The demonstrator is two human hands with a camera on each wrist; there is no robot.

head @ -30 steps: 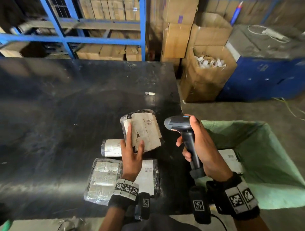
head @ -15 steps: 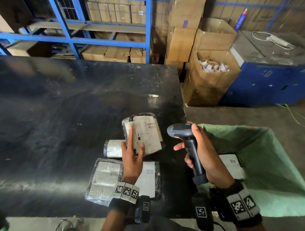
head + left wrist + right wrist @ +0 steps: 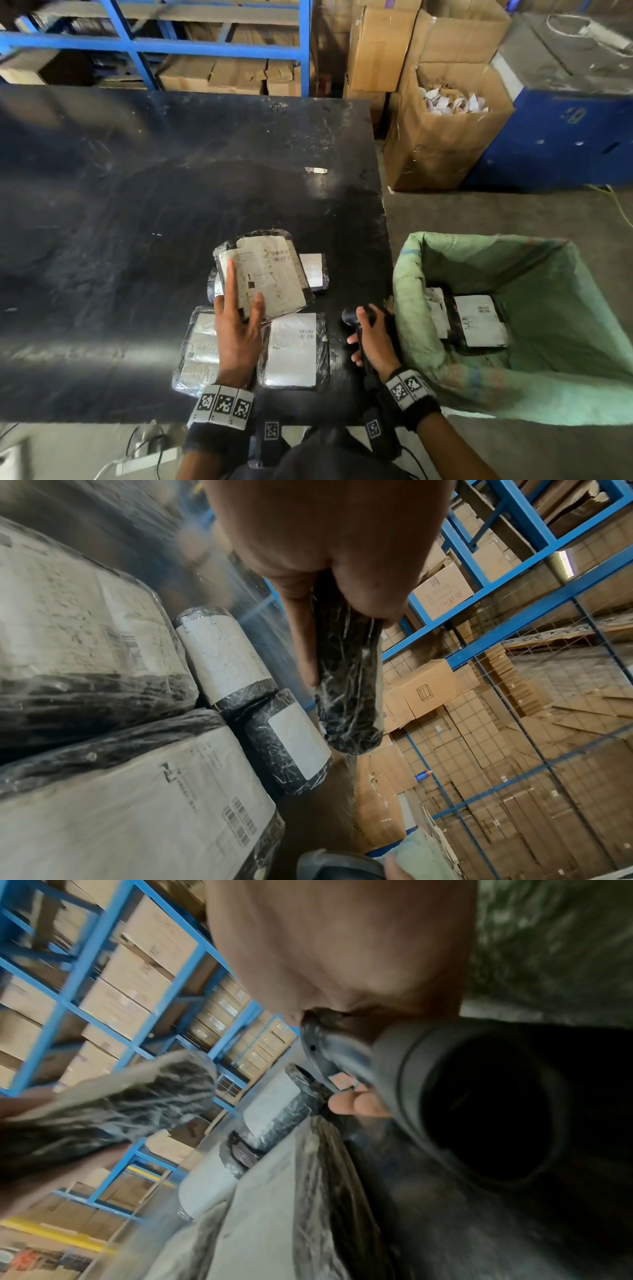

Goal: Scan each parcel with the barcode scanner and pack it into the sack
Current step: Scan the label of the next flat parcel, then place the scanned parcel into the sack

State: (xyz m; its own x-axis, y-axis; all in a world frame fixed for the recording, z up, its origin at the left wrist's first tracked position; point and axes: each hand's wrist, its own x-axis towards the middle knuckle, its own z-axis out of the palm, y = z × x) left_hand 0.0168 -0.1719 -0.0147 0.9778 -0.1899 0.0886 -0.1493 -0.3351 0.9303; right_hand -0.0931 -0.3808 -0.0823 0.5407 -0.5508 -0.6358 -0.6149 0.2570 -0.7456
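Observation:
My left hand point(image 3: 241, 308) holds a black-wrapped parcel point(image 3: 267, 274) with a creased white label, raised and tilted above the table; index finger and thumb lie on the label. The left wrist view shows this parcel point(image 3: 349, 685) edge-on between thumb and fingers. My right hand point(image 3: 371, 337) grips the dark barcode scanner point(image 3: 354, 317) low by the table's right edge, beside the green sack point(image 3: 555, 308). The scanner's head point(image 3: 479, 1110) fills the right wrist view. Two labelled parcels point(image 3: 479, 318) lie inside the sack.
Two flat parcels point(image 3: 291, 349) point(image 3: 198, 353) lie on the black table point(image 3: 120, 240) under my left hand, and two small ones point(image 3: 315, 270) behind the held parcel. An open cardboard box point(image 3: 442, 137), a blue cabinet point(image 3: 565, 137) and blue shelving point(image 3: 205, 48) stand beyond.
My right hand has lowered the scanner from beside the held parcel down to the table's right edge by the sack. My left hand keeps holding the parcel.

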